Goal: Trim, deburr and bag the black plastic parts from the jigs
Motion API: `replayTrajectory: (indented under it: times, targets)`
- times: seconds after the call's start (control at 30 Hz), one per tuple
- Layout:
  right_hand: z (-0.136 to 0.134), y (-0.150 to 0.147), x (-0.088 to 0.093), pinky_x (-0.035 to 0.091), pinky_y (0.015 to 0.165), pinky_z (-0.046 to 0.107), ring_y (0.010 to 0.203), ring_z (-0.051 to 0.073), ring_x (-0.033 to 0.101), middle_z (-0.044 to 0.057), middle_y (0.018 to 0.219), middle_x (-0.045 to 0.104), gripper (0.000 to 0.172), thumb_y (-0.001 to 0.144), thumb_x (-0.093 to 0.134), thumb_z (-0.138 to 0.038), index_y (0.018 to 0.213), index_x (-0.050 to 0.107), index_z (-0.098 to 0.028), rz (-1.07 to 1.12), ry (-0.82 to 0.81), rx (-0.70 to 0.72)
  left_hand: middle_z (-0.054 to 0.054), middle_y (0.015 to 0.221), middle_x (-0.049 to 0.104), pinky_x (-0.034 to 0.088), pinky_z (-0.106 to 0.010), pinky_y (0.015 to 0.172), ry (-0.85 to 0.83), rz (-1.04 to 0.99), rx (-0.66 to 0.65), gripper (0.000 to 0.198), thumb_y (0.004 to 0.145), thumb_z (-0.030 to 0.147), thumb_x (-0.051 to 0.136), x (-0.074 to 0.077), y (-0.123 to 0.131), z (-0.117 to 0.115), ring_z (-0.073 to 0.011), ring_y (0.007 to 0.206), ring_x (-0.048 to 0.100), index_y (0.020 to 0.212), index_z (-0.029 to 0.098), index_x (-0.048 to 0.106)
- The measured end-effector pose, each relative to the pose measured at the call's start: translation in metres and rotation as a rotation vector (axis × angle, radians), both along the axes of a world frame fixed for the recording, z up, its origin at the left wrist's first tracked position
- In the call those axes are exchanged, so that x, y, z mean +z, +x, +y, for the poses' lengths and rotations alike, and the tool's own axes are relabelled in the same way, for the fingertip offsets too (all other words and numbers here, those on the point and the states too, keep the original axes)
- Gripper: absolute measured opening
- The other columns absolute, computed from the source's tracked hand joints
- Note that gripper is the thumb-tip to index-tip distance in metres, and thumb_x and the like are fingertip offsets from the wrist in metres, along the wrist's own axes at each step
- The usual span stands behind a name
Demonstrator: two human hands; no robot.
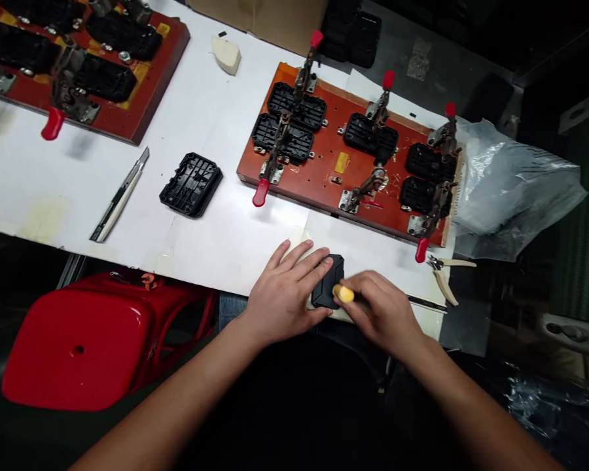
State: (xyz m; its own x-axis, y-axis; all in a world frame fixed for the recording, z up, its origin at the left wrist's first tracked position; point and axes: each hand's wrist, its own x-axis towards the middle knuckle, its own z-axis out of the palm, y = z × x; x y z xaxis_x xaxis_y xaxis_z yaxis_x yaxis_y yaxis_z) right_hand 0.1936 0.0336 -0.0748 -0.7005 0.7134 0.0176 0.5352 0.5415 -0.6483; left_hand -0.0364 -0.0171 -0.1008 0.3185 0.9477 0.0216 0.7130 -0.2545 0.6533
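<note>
A black plastic part (328, 288) lies at the table's near edge, its smooth face up. My left hand (287, 291) rests on its left side with the fingers spread and pressing on it. My right hand (380, 304) pinches a small yellow piece (344, 294) against the part's right edge; what lies under the yellow piece is hidden. Farther left, a second black part (191, 185) shows its ribbed inside. Beside that part is a utility knife (120, 195).
An orange-red fixture board (324, 176) with red-handled clamps and black parts stands ahead, another (152, 98) at upper left. Cutters (443, 278) and a thin black rod (427, 304) lie right, near a plastic bag (510, 183). A red stool (78, 327) stands lower left.
</note>
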Motion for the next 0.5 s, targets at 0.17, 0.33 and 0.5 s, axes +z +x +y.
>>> replayTrajectory:
  times: [0.17,0.33,0.5]
  targets:
    - [0.011,-0.009,-0.005,0.053,0.08,0.036,0.09,0.021,0.064,0.006,0.101,0.065,0.018,0.101,0.065,-0.022,0.118,0.061,-0.024,0.061,0.024,-0.148,-0.007,0.166,0.048,0.013,-0.058,0.133,0.017,0.04,-0.004,0.08,0.087,0.049,0.078,0.001,0.0,0.0,-0.0363,0.157,0.035,0.156,0.02,0.05]
    - [0.008,-0.011,-0.007,0.052,0.078,0.033,0.087,0.02,0.063,0.003,0.096,0.065,0.016,0.098,0.071,-0.025,0.111,0.062,-0.024,0.072,0.006,-0.184,-0.007,0.166,0.049,0.016,-0.058,0.133,0.032,0.051,0.003,0.076,0.089,0.051,0.076,0.001,0.001,0.0,-0.0356,0.157,0.036,0.154,0.02,0.052]
    - [0.017,-0.02,-0.01,0.049,0.065,0.029,0.071,0.016,0.059,-0.002,0.087,0.063,0.021,0.093,0.076,-0.032,0.098,0.057,-0.024,0.044,-0.034,-0.348,-0.008,0.165,0.049,0.016,-0.059,0.133,0.033,0.057,-0.008,0.079,0.088,0.051,0.077,0.002,0.001,0.001,-0.0358,0.157,0.036,0.155,0.019,0.051]
